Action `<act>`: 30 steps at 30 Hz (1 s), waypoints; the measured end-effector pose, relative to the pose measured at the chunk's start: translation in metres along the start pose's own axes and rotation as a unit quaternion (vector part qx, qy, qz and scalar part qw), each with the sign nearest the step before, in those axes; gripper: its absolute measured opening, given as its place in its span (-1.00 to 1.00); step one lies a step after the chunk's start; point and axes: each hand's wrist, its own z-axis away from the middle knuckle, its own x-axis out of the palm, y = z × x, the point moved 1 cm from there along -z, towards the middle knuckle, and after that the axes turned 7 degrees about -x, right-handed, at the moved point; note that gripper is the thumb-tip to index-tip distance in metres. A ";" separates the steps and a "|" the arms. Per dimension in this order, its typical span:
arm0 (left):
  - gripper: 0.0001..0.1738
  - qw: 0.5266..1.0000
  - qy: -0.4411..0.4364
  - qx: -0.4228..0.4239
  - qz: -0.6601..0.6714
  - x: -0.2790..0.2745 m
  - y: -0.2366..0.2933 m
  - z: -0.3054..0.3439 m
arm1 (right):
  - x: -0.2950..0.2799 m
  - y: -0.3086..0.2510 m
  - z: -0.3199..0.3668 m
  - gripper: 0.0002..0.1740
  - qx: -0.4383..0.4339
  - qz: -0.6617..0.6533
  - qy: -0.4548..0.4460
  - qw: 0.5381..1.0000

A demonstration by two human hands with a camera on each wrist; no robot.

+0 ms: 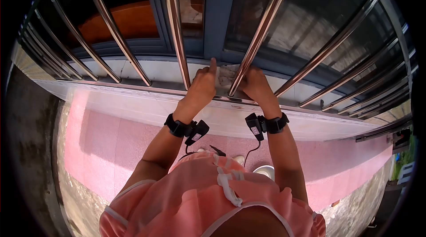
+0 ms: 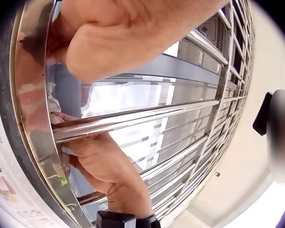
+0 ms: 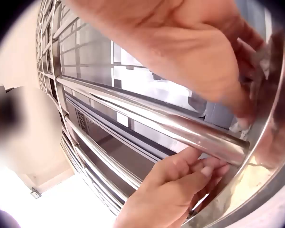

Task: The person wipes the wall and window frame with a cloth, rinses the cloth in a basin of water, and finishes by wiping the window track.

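Note:
A crumpled, stained whitish rag (image 1: 227, 73) lies on the sill behind the metal bars, between the two hands. My right hand (image 1: 258, 87) reaches in past a bar and holds the rag's right side; in the right wrist view, whitish folds (image 3: 263, 65) show at its fingers. On the rag's left, my left hand (image 1: 204, 83) also reaches in, index finger pointing to the window frame. Seen from the right wrist, the left hand (image 3: 173, 185) has its thumb against curled fingers beside the bar's foot; I cannot tell whether it grips cloth.
Shiny upright bars (image 1: 262, 19) stand in a metal bottom rail (image 2: 35, 109) in front of a grey-framed sliding window (image 1: 217, 15). A pale tiled sill (image 1: 164, 70) runs behind them. Below are pink paving (image 1: 115, 143) and a white bucket (image 1: 265, 171) by the person's feet.

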 end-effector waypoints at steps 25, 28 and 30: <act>-0.52 0.973 0.136 0.090 0.166 -0.035 -0.014 0.089 | -0.017 -0.011 0.020 -0.80 -0.207 0.136 -0.072 0.966; -0.49 0.970 0.118 0.083 0.195 -0.037 -0.020 0.091 | -0.037 -0.016 0.041 -0.79 -0.115 0.221 -0.095 0.964; -0.55 0.968 0.147 0.077 0.188 -0.041 -0.021 0.092 | -0.053 -0.030 0.059 -0.75 -0.089 0.157 -0.121 0.976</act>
